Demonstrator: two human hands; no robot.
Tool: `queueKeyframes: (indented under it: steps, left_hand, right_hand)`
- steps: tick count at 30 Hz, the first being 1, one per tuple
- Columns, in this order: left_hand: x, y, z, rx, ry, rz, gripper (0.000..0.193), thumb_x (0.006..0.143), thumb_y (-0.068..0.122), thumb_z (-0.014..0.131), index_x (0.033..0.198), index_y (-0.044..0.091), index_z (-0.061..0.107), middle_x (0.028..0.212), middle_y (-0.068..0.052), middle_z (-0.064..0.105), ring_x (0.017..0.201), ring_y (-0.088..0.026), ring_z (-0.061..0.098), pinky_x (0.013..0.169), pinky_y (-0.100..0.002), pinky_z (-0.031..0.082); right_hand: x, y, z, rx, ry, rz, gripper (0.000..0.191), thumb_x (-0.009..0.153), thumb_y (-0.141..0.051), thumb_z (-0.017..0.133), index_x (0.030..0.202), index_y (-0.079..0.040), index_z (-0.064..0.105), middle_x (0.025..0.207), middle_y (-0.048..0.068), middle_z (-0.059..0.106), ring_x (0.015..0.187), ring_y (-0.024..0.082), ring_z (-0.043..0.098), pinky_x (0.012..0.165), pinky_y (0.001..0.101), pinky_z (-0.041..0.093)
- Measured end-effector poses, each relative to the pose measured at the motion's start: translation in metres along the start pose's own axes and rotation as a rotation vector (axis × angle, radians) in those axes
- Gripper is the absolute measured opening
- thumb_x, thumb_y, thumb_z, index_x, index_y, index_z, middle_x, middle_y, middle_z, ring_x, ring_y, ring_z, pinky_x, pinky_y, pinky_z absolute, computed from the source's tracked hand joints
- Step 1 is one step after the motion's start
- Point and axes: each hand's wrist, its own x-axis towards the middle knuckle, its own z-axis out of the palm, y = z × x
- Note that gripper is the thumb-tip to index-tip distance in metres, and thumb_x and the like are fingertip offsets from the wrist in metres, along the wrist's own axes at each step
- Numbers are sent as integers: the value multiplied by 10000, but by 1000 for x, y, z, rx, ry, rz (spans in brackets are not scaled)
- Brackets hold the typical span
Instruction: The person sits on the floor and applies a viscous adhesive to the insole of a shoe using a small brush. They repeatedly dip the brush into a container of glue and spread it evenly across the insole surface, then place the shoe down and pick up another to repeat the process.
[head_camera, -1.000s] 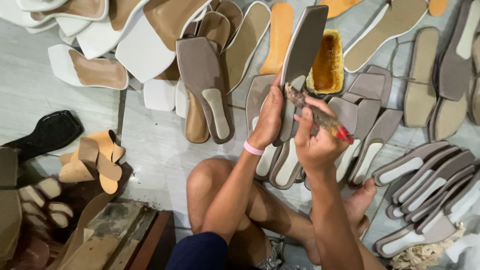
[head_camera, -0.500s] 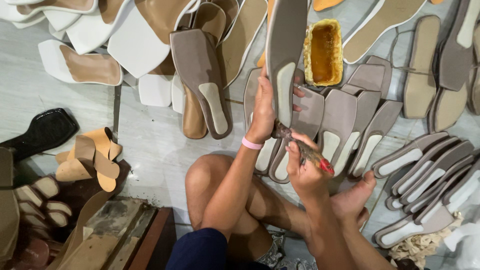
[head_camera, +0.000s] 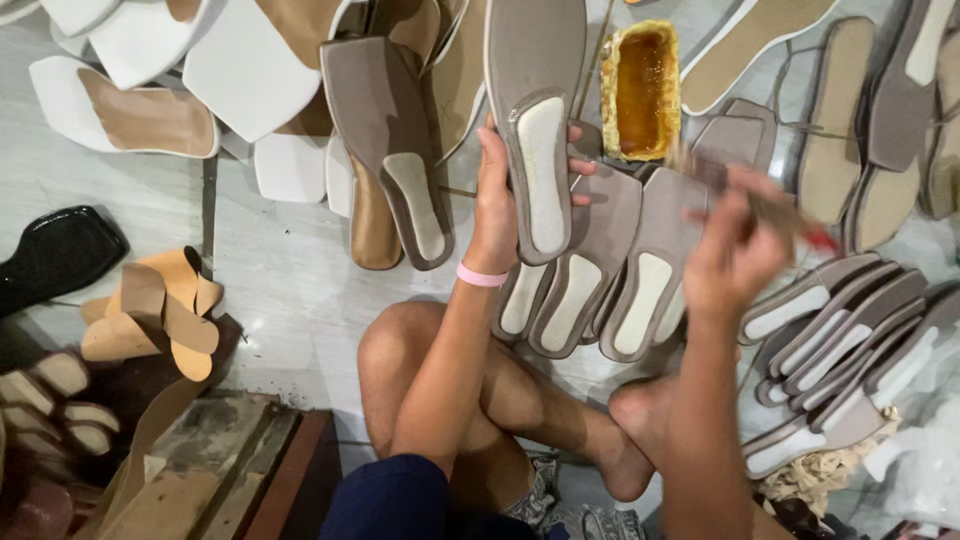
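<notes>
holding the grey insole (head_camera: 535, 130) upright at twelve o'clock, left hand (head_camera: 497, 195) fingers are wrapped round its edge — right hand (head_camera: 735, 255) fingers, blurred, pinch a brush (head_camera: 790, 220); glue from the tray (head_camera: 640, 90) is best spread evenly.

Small footwear workshop, floor-level handwork, not a factory line. Evidence: grey shoe insoles (head_camera: 620, 280) fanned out in batches on a pale tiled floor (head_camera: 280, 270), another stack of the same insoles (head_camera: 840, 340) off to the side. White sandal soles with tan footbeds (head_camera: 130, 115) piled at the top, tan leather strap pieces (head_camera: 160, 315) cut and loose, a finished black sandal (head_camera: 55, 255) at the edge. Open container of yellow-brown glue (head_camera: 640, 90), crusted rim, sits among the parts. Worker sits barefoot and cross-legged on the floor among the stock. Worn wooden board (head_camera: 210, 450) and scraps nearby. Everything is shoe parts at different build stages.
</notes>
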Motion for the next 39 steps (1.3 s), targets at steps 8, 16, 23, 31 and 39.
queueKeyframes:
  steps: [8, 16, 23, 31, 39]
  left_hand:
    - [5, 7, 5, 23, 46, 6, 673, 1084, 619, 258, 1524, 114, 336, 1310, -231, 616, 1036, -337, 718, 770, -456, 666]
    - [7, 1, 0, 27, 64, 1, 670, 1083, 616, 265, 1521, 113, 334, 1305, -234, 619, 1016, -319, 717, 764, -462, 670]
    - [8, 1, -1, 31, 70, 16, 675, 1085, 618, 274, 1511, 100, 351, 1300, -244, 621, 1009, -320, 718, 761, -473, 671]
    - [7, 2, 0, 43, 75, 9, 714, 1090, 623, 248, 1507, 62, 398, 1280, -223, 629, 1004, -307, 720, 765, -469, 673]
    - [7, 1, -2, 29, 66, 26, 725, 1104, 622, 246, 1509, 44, 412, 1272, -217, 630, 997, -307, 718, 767, -461, 670]
  right_hand:
    - [82, 22, 35, -549, -293, -260, 92, 1074, -60, 746, 1161, -34, 743, 1058, 144, 735, 912, 286, 703, 787, 399, 556]
    - [83, 29, 39, -621, -364, -290, 83, 1057, -83, 763, 1127, -39, 754, 1050, 136, 736, 942, 315, 654, 820, 428, 547]
    - [87, 32, 17, -488, -254, -115, 134, 1145, -165, 706, 1185, -45, 750, 970, 64, 726, 753, 139, 630, 669, 304, 494]
    - [85, 28, -2, -447, -167, 12, 241, 1182, -228, 664, 1207, -6, 754, 823, 33, 650, 671, 57, 503, 589, 225, 388]
    - [89, 50, -29, -453, -125, -93, 263, 1185, -212, 612, 1246, -2, 757, 990, 72, 736, 794, 112, 663, 676, 235, 511]
